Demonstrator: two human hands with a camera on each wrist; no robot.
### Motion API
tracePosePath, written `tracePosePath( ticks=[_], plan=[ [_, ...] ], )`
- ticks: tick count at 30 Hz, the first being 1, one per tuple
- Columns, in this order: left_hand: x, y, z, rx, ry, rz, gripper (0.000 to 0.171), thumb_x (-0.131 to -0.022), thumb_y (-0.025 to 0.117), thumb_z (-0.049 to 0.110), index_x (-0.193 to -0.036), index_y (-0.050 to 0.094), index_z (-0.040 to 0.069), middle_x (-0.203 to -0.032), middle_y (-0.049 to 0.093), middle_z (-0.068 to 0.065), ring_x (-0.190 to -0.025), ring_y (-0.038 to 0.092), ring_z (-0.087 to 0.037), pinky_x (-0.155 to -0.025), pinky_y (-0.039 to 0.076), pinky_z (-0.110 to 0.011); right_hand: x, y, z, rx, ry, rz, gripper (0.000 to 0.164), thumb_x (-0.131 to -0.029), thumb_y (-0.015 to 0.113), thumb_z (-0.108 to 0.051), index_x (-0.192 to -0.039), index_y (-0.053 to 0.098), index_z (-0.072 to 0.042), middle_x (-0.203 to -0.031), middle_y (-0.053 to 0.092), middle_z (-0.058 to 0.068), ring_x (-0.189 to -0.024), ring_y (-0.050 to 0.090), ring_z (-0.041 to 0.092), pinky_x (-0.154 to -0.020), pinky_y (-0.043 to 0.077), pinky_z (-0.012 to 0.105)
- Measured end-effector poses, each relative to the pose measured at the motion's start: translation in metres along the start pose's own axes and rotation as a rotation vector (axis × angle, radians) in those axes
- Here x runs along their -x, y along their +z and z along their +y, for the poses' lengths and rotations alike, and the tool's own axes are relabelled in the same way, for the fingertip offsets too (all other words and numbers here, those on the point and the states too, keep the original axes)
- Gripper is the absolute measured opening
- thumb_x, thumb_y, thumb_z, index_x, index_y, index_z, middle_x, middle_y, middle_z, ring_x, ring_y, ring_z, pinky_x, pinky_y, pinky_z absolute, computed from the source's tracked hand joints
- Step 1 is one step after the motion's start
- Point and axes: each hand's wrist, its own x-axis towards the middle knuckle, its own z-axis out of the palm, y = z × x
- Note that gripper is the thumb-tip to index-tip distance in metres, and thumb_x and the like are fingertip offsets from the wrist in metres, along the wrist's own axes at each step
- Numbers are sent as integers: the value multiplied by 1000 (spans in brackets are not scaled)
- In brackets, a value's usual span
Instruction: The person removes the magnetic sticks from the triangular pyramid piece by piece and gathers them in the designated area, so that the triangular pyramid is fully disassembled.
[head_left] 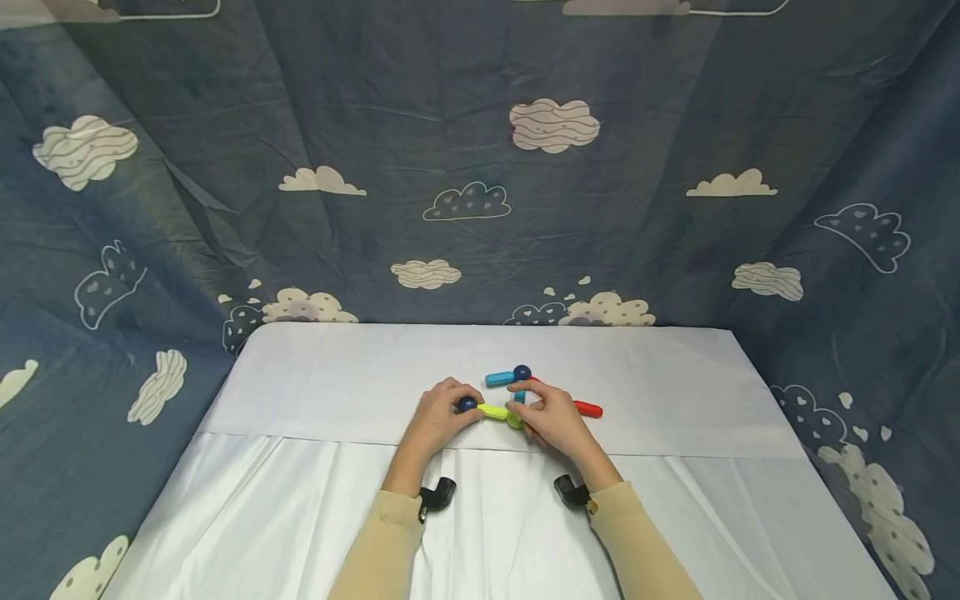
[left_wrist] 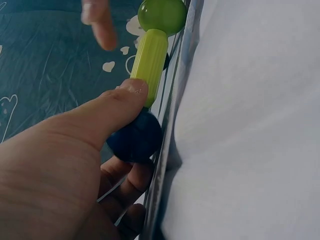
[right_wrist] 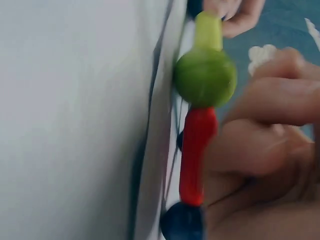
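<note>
My left hand (head_left: pixel 442 414) grips a dark blue ball (left_wrist: pixel 135 137) and the end of a yellow-green stick (left_wrist: pixel 150 60) joined to it, thumb on the stick. The stick's far end meets a green ball (head_left: pixel 514 420). My right hand (head_left: pixel 558 422) pinches a short light blue stick (head_left: pixel 520 397) above the green ball. In the right wrist view a red stick (right_wrist: pixel 197 155) runs from the green ball to another dark blue ball (right_wrist: pixel 184 221), beside the right fingers. The right fingertips' contact is partly hidden there.
Just behind the hands lies another light blue stick (head_left: pixel 499 379) at a dark blue ball (head_left: pixel 522 372), with a bit of red beside it. A red stick (head_left: pixel 588 409) sticks out right of the right hand. White cloth (head_left: pixel 322 383) covers the table; a cloud-patterned curtain (head_left: pixel 420 108) hangs behind.
</note>
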Motion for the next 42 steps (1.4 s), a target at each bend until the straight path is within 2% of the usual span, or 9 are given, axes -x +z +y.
tracePosePath(
  ticks=[5,11,15,18,21,31,38,42],
  plan=[
    [0,2,1,1,-11,16,16,-93,83,33,-107,79,27,-111,71,1,-106,67,-21,-101,48,-47,0,7,9,54,38,-59,44,-97,78,-32,-138,69,-21,-53,61,3,-35,47,13,-42,39,24],
    [-1,0,-1,-6,-4,-4,22,-94,82,34,-114,78,26,-110,70,1,-101,65,-19,-97,50,-43,-2,13,14,93,21,-40,40,-96,79,-29,-135,72,-22,-55,63,3,-36,51,14,-42,42,24],
    [-1,-8,-3,86,-48,-52,37,-90,86,29,-125,75,23,-109,71,-1,-99,64,-17,-94,53,-42,-3,16,13,114,22,-28,39,-96,79,-31,-133,74,-21,-54,62,3,-36,52,14,-42,41,23],
    [0,-13,-4,162,-101,-67,42,-89,87,24,-128,73,19,-113,73,-2,-103,65,-18,-98,54,-45,-3,19,11,116,39,-18,38,-95,80,-32,-131,75,-20,-54,63,3,-36,52,14,-41,42,22],
    [0,-14,-7,194,-131,-62,38,-89,87,22,-124,74,16,-113,75,-3,-107,67,-20,-102,54,-48,-2,21,10,117,58,0,35,-95,81,-33,-127,76,-19,-54,62,3,-36,51,14,-41,42,22],
    [1,-12,-9,210,-160,-56,35,-88,88,26,-120,76,17,-107,76,-1,-105,68,-19,-103,54,-49,0,22,10,90,45,15,30,-95,81,-29,-123,77,-16,-52,61,3,-34,51,12,-41,44,23],
    [2,-15,-10,235,-189,-33,31,-90,86,24,-119,76,17,-106,75,0,-114,69,-26,-108,52,-54,0,21,11,71,49,10,31,-95,81,-28,-123,77,-16,-52,62,3,-34,51,11,-41,43,22],
    [1,-14,-14,259,-199,-11,31,-91,86,25,-120,77,18,-107,76,0,-110,69,-23,-105,54,-50,-1,21,13,72,52,9,31,-95,81,-28,-123,77,-16,-52,62,3,-34,51,11,-41,43,22]
  ],
)
